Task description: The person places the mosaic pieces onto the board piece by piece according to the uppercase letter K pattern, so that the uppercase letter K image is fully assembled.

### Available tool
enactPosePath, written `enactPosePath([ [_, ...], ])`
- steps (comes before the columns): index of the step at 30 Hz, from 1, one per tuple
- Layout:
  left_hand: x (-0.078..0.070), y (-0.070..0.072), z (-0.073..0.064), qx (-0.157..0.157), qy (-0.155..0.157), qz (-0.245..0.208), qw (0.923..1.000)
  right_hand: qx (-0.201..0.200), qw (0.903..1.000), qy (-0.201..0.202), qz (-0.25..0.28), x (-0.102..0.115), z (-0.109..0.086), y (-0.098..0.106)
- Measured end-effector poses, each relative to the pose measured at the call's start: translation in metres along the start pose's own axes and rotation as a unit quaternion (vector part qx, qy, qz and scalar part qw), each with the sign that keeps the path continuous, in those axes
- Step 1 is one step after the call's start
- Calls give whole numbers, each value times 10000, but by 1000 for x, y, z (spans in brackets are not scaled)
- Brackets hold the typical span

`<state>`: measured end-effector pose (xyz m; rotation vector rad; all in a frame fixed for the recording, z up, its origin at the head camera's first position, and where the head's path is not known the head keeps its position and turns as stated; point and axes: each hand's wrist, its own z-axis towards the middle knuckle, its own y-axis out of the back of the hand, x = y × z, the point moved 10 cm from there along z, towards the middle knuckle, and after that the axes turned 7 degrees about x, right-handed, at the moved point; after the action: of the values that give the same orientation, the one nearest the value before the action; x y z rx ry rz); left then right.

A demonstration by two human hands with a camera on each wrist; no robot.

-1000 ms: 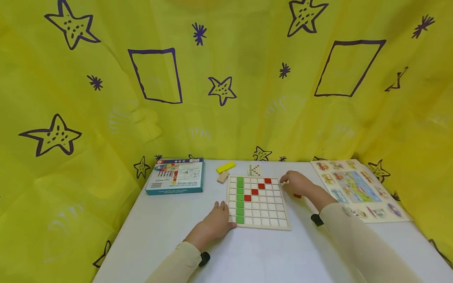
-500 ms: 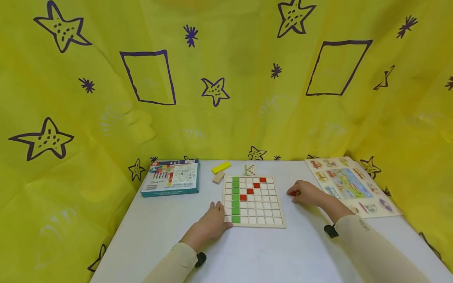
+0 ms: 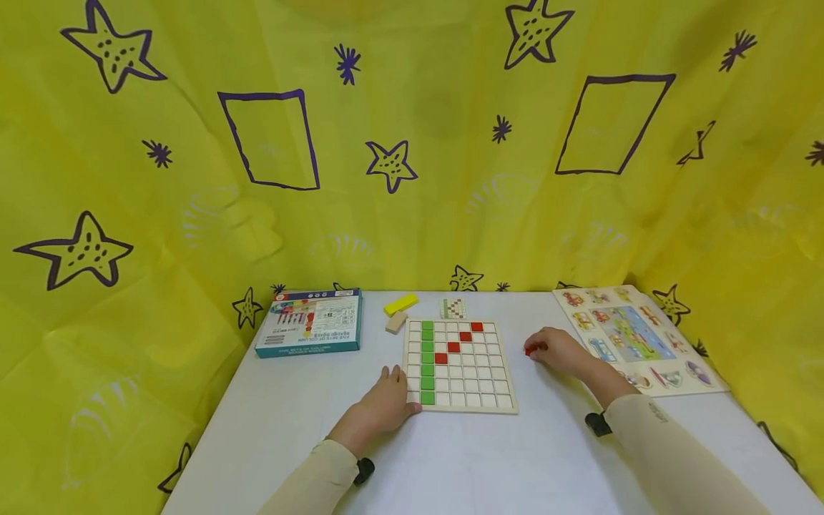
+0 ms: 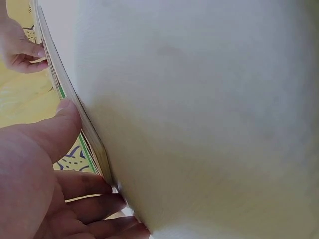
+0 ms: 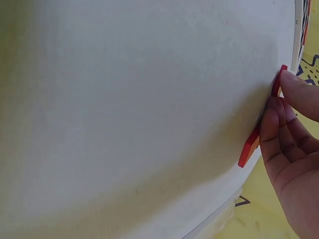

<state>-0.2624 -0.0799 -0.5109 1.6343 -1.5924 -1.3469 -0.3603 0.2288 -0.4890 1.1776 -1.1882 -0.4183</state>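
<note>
A square wooden grid board (image 3: 468,375) lies mid-table, with a column of green tiles (image 3: 428,361) and a diagonal of red tiles (image 3: 453,347) among white cells. My left hand (image 3: 380,406) rests at its near left corner, thumb along the front edge and fingers beside the left edge. Right of the board, my right hand (image 3: 558,350) pinches a red tile (image 5: 280,82) between thumb and fingertips, low over the table. A second red piece (image 5: 249,147) shows beneath those fingers in the right wrist view, partly hidden by them. Behind the board lies a small pattern card (image 3: 453,308).
A yellow bar (image 3: 401,305) and a pale wooden block (image 3: 396,322) lie behind the board's left corner. A flat printed box (image 3: 309,323) is at the back left. At the back right, a picture puzzle board (image 3: 644,340) reaches close to my right forearm.
My right hand has moved from the board's right edge to the red pieces farther right and now pinches one. My left hand stays at the board's corner. The head view has shifted slightly.
</note>
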Motion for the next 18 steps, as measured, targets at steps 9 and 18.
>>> enactPosePath([
  [9, -1, 0, 2, -31, -77, 94, 9999, -52, 9991, -395, 123, -3, 1, 2],
  [18, 0, 0, 2, -21, -87, 181, 9998, -191, 9987, -379, 281, -3, 1, 0],
])
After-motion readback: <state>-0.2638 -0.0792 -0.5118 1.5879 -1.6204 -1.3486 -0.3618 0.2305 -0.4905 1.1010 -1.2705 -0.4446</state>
